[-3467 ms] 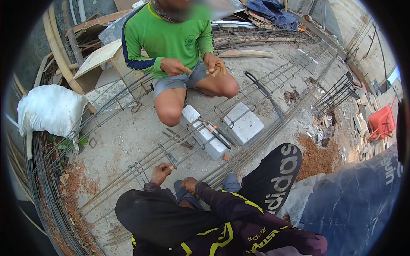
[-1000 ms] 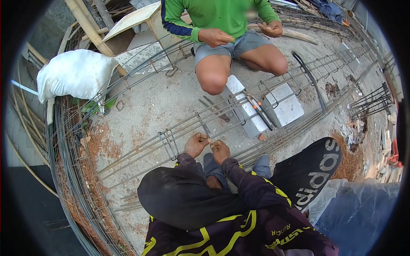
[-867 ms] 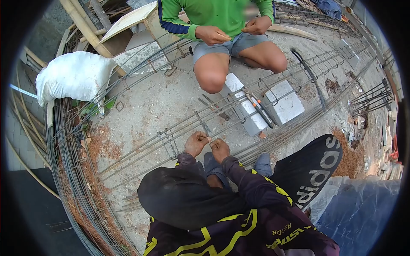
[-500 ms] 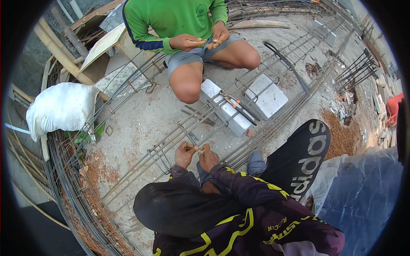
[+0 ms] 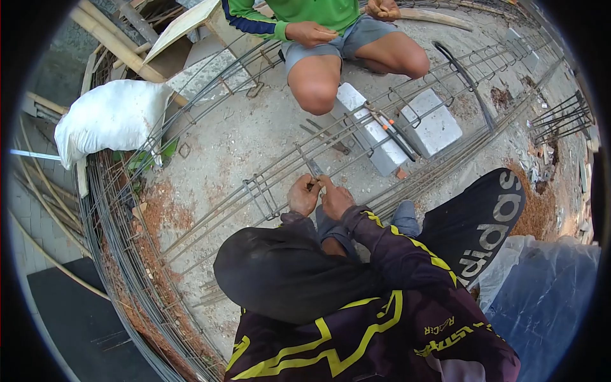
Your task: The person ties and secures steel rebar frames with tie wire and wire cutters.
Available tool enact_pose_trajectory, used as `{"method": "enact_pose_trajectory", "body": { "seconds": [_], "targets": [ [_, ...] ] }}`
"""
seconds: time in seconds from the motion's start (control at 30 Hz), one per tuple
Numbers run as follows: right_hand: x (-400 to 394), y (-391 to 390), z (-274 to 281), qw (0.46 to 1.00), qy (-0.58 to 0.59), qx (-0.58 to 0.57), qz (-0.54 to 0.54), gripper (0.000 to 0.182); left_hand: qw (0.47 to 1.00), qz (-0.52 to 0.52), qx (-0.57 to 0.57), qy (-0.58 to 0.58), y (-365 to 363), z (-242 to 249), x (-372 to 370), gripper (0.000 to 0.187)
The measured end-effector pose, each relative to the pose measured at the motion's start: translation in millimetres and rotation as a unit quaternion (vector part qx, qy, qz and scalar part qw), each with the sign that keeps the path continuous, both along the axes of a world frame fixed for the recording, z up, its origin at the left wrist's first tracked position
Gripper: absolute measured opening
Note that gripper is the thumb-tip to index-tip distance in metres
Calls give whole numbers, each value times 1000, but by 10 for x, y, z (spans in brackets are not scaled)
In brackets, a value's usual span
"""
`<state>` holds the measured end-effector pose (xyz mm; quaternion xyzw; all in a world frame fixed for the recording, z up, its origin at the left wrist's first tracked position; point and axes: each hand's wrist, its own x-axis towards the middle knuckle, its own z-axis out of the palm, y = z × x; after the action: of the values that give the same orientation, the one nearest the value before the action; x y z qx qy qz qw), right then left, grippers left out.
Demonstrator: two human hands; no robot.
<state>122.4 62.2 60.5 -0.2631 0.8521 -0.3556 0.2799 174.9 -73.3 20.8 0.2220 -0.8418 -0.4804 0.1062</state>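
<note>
My left hand (image 5: 303, 194) is closed, with its fingers pinched just beyond my knees. Beside it, my right hand (image 5: 336, 198) is also pinched, its fingertips close to the left ones. Whatever lies between the fingers is too small to make out. Both hands are right by a rebar cage (image 5: 294, 159) of long thin steel bars. Several square stirrups (image 5: 259, 192) hang around the bars to the left of my hands. A flat grey metal piece (image 5: 315, 167) shows just past my fingertips.
Across the cage a co-worker in a green shirt (image 5: 321, 9) squats, hands raised. Orange-and-black-handled pliers (image 5: 398, 135) lie over a white block (image 5: 382, 156), near a second block (image 5: 433, 124). A white sack (image 5: 111, 121) and bundled rebar (image 5: 111, 235) are left; blue plastic sheeting (image 5: 541, 299) is right.
The view has shifted, so the scene sits farther right and higher in the frame. My hands stay pinched together by the cage. The co-worker's hands have moved apart.
</note>
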Motion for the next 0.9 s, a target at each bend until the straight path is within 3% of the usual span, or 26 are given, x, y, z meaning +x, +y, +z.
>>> {"method": "enact_pose_trajectory", "body": {
  "seconds": [0.07, 0.2, 0.27, 0.3, 0.33, 0.37, 0.4, 0.47, 0.5, 0.53, 0.63, 0.7, 0.8, 0.83, 0.9],
  "targets": [
    [-56, -49, 76, 1000, -9, 17, 22, 51, 998, -1, -63, 26, 27, 22, 7, 16],
    [-198, -22, 62, 997, -15, 20, 74, 53, 997, -5, -69, 42, 49, 73, 28, 10],
    [-185, -43, -96, 996, 15, -39, 79, 53, 991, -16, -119, 56, 19, 155, 63, 10],
    [-181, -55, -37, 996, 9, -56, 66, 51, 995, -21, -84, 45, 16, 139, 64, 13],
    [-177, -41, -84, 993, 83, -33, 71, 49, 997, -33, -11, 64, 25, 34, 32, 13],
    [-172, -26, -117, 993, 72, -31, 90, 48, 984, -40, 154, 78, -79, -558, -6, 11],
    [-175, -24, 84, 996, 24, 4, 81, 49, 992, -27, 112, 60, -37, -243, -40, 19],
    [-121, 4, 76, 1000, -11, 4, 25, 50, 997, -7, 71, 15, -90, -221, -25, 24],
    [-62, -14, 39, 999, -34, 0, 14, 51, 999, -9, 39, -30, -54, 5, -42, 17],
    [-23, -18, -3, 1000, -24, -15, -5, 51, 996, -21, 81, -30, -129, -151, -49, 17],
    [7, -25, -6, 1000, -3, -2, -25, 49, 986, -18, 156, -56, -97, 48, -69, 24],
    [0, -30, 59, 999, -7, -26, -34, 48, 992, -13, 53, -114, -85, 136, -71, 36],
    [-10, -46, -32, 999, 10, -11, -31, 49, 991, 1, 7, -135, -75, 141, -78, 37],
    [2, -49, -25, 999, 2, -3, -37, 49, 988, 4, 25, -154, -56, 226, -93, 31],
    [12, -56, 24, 999, -13, 19, -31, 50, 987, -25, 60, -145, -139, -33, -80, 39]
  ]
}}
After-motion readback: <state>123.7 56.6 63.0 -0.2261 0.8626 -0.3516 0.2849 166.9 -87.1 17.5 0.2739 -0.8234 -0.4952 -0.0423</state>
